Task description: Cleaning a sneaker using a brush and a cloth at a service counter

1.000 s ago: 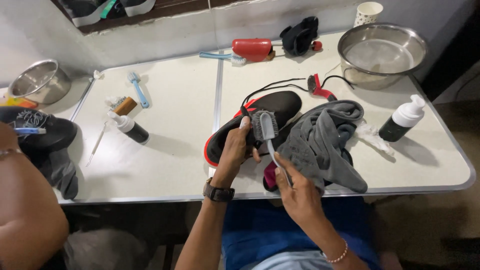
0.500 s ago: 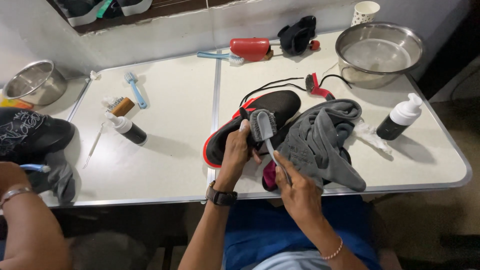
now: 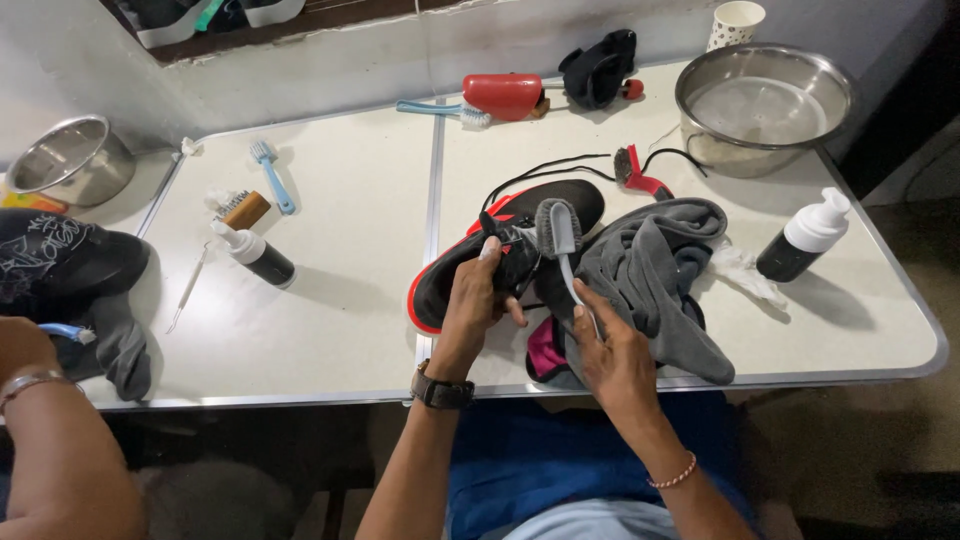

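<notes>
Currently right hand (image 3: pixel 615 360) grip closed on grey brush (image 3: pixel 560 232) handle, bristles on black-and-red shoe (image 3: pixel 500 255). Left hand (image 3: pixel 478 300) clamps the shoe mid-table (image 3: pixel 340 250), beside grey cloth (image 3: pixel 655 275). Risk: shoe twisting under brush pressure, laces (image 3: pixel 545 172) snagging, foam bottle (image 3: pixel 805 238) getting knocked.

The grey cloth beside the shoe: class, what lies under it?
Under the grey cloth a pink item peeks out at the near edge, and crumpled white tissue sticks out on its right. The table beneath is covered, so anything else there stays hidden.
</notes>
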